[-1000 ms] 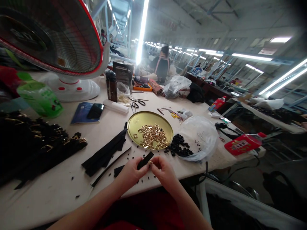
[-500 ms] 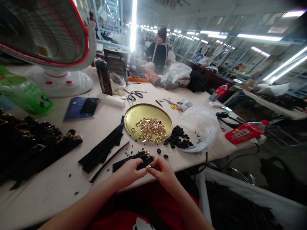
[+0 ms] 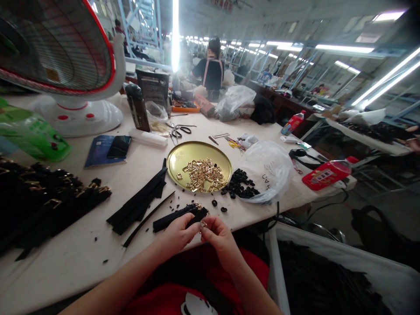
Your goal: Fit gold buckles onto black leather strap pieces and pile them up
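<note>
Hands close together over near edge of table (image 3: 75, 267): left hand (image 3: 179, 232) pinched black strap (image 3: 198, 215), right hand (image 3: 218, 236) pinched small metal fitting (image 3: 202, 225). Strap looked light, bendy, best held near its end; fitting likely hard, slick, gripped by its sides.

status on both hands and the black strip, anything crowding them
Left hand gripping black strip. Right hand pinching small metal piece. Black bundle close beyond left hand.

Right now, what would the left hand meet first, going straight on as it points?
Probably the small metal fitting pinched by the right hand; whether they touch is unclear.
</note>
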### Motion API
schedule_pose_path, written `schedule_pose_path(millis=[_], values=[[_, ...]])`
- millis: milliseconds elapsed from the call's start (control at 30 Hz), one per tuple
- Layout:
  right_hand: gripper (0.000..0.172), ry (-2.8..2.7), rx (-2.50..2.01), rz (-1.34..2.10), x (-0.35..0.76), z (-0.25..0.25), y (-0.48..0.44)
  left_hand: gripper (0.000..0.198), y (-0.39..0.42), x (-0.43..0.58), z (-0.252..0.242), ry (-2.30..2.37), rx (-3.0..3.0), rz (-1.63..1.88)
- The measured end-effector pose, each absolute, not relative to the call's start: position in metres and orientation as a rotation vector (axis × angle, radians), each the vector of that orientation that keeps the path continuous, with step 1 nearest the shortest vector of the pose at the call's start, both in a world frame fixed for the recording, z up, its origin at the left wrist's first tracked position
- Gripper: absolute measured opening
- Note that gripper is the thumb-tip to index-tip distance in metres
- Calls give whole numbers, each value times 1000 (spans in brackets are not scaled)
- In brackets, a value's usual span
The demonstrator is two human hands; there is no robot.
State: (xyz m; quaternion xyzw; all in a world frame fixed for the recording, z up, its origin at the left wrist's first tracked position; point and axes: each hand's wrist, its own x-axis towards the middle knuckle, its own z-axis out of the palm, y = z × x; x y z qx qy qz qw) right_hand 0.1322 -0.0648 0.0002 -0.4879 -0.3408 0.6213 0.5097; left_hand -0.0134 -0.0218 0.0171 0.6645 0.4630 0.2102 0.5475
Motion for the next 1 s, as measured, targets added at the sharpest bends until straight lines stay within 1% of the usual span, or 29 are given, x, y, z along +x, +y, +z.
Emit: schedule_pose_path(millis=[100, 200, 300, 367, 433, 533, 667, 800, 933, 1000], values=[[20, -835, -1149, 1510, 132, 5, -69, 28, -23, -11, 25, 1138, 1636, 424], [28, -881, -1097, 1535, 136, 5, -71, 26, -25, -11, 31, 1054, 1669, 367], [35, -847, -1084, 1557, 141, 0, -71, 32, -28, -12, 31, 1019, 1528, 315], [33, -703, -1087, 1548, 144, -4, -69, 36, -29, -13, 29, 1039, 1445, 316], [30, -488, -1067, 1533, 147, -7, -67, 34, -31, -14, 26, 1055, 1470, 342], [33, -213, -1004, 1544, 147, -11, -65, 30, -33, -15, 23, 1066, 1594, 319], [36, -74, -965, 1614, 141, -14, -68, 28, -34, -13, 20, 1074, 1773, 325], [28, -126, -1013, 1658, 128, -15, -75, 26, -32, -9, 17, 1034, 1874, 295], [21, -424, -1113, 1460, 117, -17, -78, 12, -32, -5, 16, 1069, 1738, 343], [21, -529, -1164, 1382, 114, -18, -79, 11, -32, -4, 14, 1072, 1601, 316]])
